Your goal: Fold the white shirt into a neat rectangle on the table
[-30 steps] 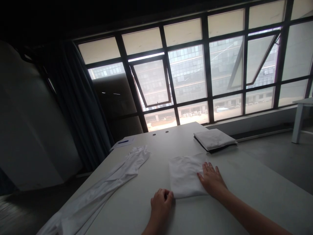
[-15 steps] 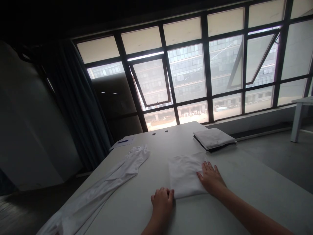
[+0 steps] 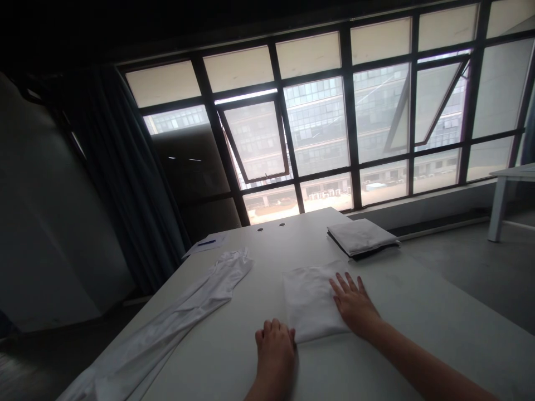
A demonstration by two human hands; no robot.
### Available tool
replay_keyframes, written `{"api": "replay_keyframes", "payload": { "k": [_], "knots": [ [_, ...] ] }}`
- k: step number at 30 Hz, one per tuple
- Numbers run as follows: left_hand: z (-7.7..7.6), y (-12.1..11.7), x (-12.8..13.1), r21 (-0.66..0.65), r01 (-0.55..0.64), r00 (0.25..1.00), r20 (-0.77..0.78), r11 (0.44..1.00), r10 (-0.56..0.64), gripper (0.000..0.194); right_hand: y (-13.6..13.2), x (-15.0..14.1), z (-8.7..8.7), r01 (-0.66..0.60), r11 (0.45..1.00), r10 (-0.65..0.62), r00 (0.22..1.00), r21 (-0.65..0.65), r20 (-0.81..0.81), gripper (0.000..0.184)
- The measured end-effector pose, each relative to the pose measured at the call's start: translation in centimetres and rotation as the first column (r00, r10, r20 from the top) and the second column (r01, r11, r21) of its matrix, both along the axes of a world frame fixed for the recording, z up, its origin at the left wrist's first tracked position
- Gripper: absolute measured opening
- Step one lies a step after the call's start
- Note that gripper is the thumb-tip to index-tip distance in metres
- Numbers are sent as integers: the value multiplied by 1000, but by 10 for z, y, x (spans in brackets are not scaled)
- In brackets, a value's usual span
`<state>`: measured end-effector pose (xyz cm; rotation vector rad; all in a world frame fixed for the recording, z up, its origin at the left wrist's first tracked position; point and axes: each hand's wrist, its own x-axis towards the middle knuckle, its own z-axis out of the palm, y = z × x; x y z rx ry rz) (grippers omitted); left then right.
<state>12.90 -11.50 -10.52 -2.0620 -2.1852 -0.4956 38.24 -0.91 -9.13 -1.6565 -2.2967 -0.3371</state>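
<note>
Left hand (image 3: 275, 351): beside cloth edge, grip maybe loose, fingers hard to see.
Right hand (image 3: 354, 307): grip released, lying open on folded white cloth (image 3: 310, 303).

Two bare hands come into view at the bottom of the picture, with nothing worn on them that can be made out. The left hand (image 3: 273, 351) looks small and rounded, with its wrist cut off by the lower edge. The right hand (image 3: 354, 306) has slim, tapering fingers (image 3: 345, 287), and the smooth, bare right forearm (image 3: 418, 362) narrows toward the wrist. The nails are too small to tell apart
</note>
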Motion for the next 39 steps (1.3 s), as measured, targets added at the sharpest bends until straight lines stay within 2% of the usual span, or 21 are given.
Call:
{"api": "replay_keyframes", "payload": {
  "k": [2,4,9,16,20,26,30,33,34,36,39],
  "knots": [
    [0,0,-2,-6,-2,1000,-27,1000,2,42,-2,1,2,-159,987,160,987,-33,10,58],
    [1,-1,-4,-24,-8,1000,-30,1000,7,42,-2,1,3,-236,967,237,972,-93,3,58],
    [4,0,-9,-81,-11,1000,21,997,13,41,-1,2,-1,-234,968,233,972,-88,-21,61],
    [11,5,-28,-95,-50,969,236,994,71,25,-4,2,1,-224,970,222,975,-97,-26,62],
    [15,9,-38,-146,-55,953,287,988,96,41,-11,3,9,-255,957,250,967,-141,-52,66],
    [9,9,-45,-81,-87,978,183,993,101,61,-21,1,18,-271,941,262,962,-201,-73,90],
    [3,14,-57,-6,-86,989,124,996,86,67,-21,1,20,-266,938,254,964,-220,-80,94],
    [4,21,-67,154,-126,985,135,980,106,50,-20,0,20,-278,933,263,960,-230,-92,93],
    [7,22,-67,220,-116,984,159,968,82,40,-22,-1,20,-283,931,268,959,-231,-95,92],
    [15,18,-60,352,-22,980,195,936,-51,31,-27,-5,19,-302,925,286,953,-231,-99,90],
    [26,1,-32,443,264,925,137,857,-356,35,-44,-17,15,-359,907,343,933,-219,-109,82]
  ]
}}
